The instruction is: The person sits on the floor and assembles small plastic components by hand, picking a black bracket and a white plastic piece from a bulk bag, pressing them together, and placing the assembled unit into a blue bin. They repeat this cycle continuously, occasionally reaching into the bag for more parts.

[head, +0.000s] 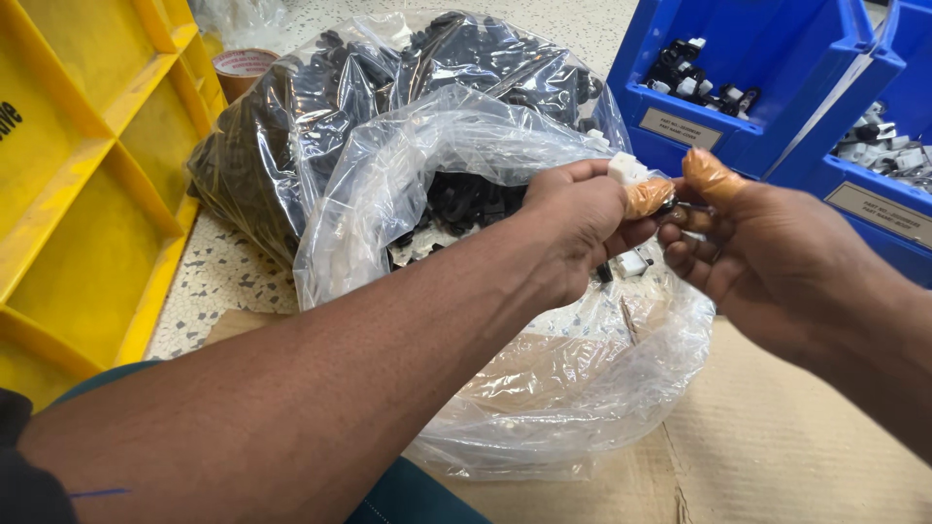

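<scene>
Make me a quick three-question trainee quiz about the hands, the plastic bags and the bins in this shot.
1. True or false: the left hand pinches a small white part.
2. Which colour are the bins at upper right? A red, B blue, C green.
3. What covers the right hand thumb tip?

Key: 1 true. 2 B. 3 An orange wrap. The clear bag holds black parts.

Blue bins (748, 39); yellow tray (87, 175); clear bag (544, 388), black parts (466, 199); white clip (626, 168); orange fingertip covers (714, 175).

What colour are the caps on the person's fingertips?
Orange finger caps, clearest in the head view.
</scene>
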